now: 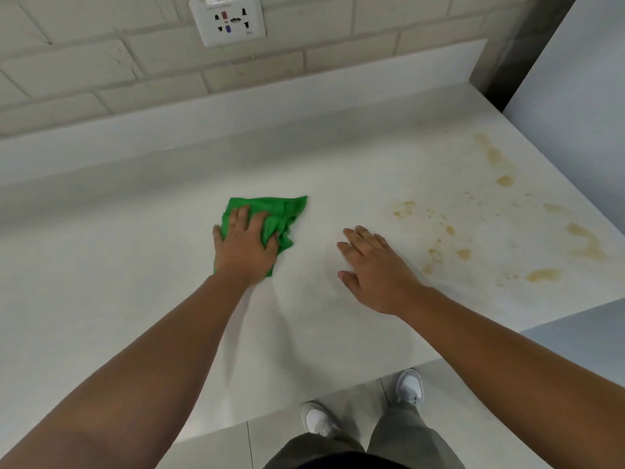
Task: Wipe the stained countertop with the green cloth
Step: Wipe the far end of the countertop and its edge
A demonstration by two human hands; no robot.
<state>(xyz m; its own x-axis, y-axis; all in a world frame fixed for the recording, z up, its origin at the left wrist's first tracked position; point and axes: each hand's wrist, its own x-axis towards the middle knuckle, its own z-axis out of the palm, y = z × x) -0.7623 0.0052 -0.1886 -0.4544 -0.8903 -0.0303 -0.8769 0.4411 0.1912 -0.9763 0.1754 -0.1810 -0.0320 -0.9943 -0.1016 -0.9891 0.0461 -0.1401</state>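
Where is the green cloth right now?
In the head view, the green cloth lies left of centre on the countertop, pressed under the left hand, well left of the yellowish stains.

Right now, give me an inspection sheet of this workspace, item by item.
Surface: white countertop, yellow-brown stains on its right part, none visible under or left of the cloth.
Job's things: green cloth, crumpled, flat on the counter, clear of the stains.
Clutter: nothing seen.
Hands: left hand pressed on the cloth; right hand flat on bare counter, empty, beside the stains.
Cables: nothing seen; wall socket has nothing plugged in.
Surroundings: tiled wall behind, grey panel at right, tiled floor and white shoes below.
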